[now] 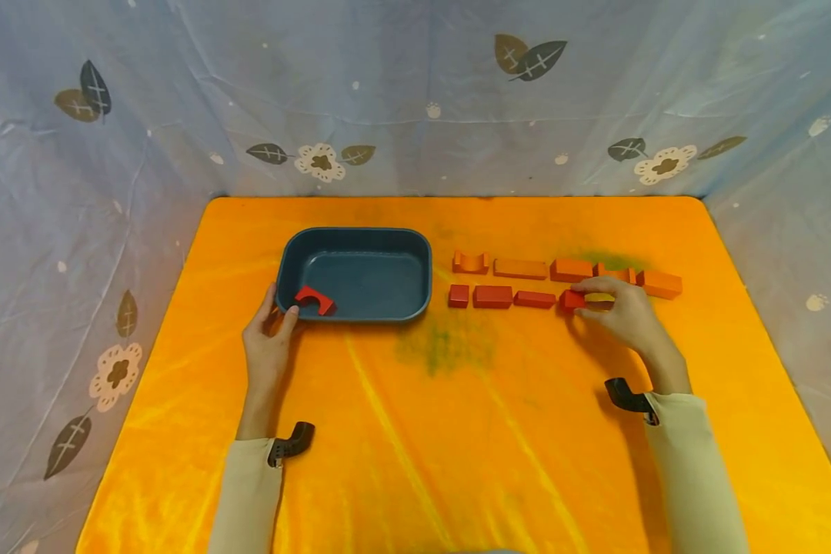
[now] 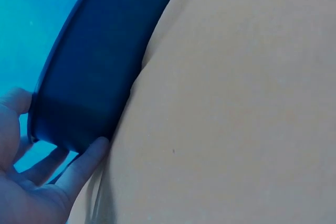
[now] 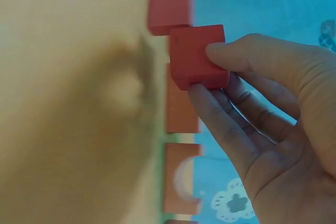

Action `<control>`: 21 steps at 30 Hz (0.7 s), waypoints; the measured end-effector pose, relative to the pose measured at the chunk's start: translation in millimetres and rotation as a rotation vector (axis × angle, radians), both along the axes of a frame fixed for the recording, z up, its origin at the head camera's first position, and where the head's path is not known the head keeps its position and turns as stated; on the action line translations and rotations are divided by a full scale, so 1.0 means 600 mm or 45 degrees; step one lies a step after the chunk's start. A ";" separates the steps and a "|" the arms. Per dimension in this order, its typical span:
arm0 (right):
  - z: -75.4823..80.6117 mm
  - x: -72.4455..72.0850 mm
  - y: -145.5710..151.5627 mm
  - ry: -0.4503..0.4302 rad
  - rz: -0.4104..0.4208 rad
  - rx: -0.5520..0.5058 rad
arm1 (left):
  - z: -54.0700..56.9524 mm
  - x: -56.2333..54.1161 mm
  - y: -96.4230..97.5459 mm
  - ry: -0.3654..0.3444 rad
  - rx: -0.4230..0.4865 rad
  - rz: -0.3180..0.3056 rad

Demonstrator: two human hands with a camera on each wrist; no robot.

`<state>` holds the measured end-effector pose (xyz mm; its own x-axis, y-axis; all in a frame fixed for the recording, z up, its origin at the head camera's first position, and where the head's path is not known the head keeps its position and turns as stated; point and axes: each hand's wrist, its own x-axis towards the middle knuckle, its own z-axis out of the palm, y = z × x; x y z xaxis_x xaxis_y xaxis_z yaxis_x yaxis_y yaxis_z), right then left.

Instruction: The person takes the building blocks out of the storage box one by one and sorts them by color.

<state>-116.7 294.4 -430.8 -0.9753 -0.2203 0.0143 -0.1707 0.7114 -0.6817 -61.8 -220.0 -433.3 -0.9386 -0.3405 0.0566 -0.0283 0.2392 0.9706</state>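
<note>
My left hand [image 1: 268,338] grips the front left corner of a dark blue rectangular tub [image 1: 367,314], its thumb at the rim and other fingers along the outer wall [image 2: 89,72]. Inside that corner a red arch block [image 1: 316,298] leans at a tilt. On the right, my right hand [image 1: 623,312] pinches a red cube block [image 3: 197,53] between thumb and fingers. The cube is at the right end of a row with a red cube [image 1: 458,296], a wider red block [image 1: 493,297] and a thin red block [image 1: 535,299].
Behind the red row runs a row of orange blocks: a curved-cut block [image 1: 471,263], a flat one [image 1: 520,268], a rectangular one [image 1: 572,269], an arch [image 1: 616,272] partly behind my hand, and another block [image 1: 659,284]. A yellow cloth [image 1: 415,431] covers the table; patterned curtains [image 1: 415,92] surround it.
</note>
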 end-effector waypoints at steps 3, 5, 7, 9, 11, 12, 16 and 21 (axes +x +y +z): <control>-0.016 -0.001 0.003 0.034 0.024 0.004 | -0.001 -0.001 0.000 -0.001 -0.004 -0.006; -0.023 -0.003 0.003 0.030 0.026 -0.024 | -0.004 -0.002 -0.002 0.007 -0.010 -0.005; -0.026 -0.003 0.002 0.029 0.028 -0.033 | -0.006 -0.004 -0.003 0.009 -0.016 -0.005; -0.027 -0.003 0.001 0.015 0.023 -0.027 | -0.017 -0.007 -0.009 0.017 -0.008 -0.002; -0.026 -0.002 0.000 -0.007 0.024 -0.017 | -0.029 -0.012 -0.015 0.024 0.001 0.007; -0.025 -0.002 0.000 -0.021 0.024 -0.013 | -0.035 -0.014 -0.018 0.025 0.001 0.014; -0.021 -0.001 0.001 -0.065 0.043 -0.040 | -0.053 -0.020 -0.025 0.033 0.002 0.022; -0.005 0.001 -0.004 -0.057 0.049 -0.040 | -0.056 -0.017 -0.025 0.033 -0.001 0.017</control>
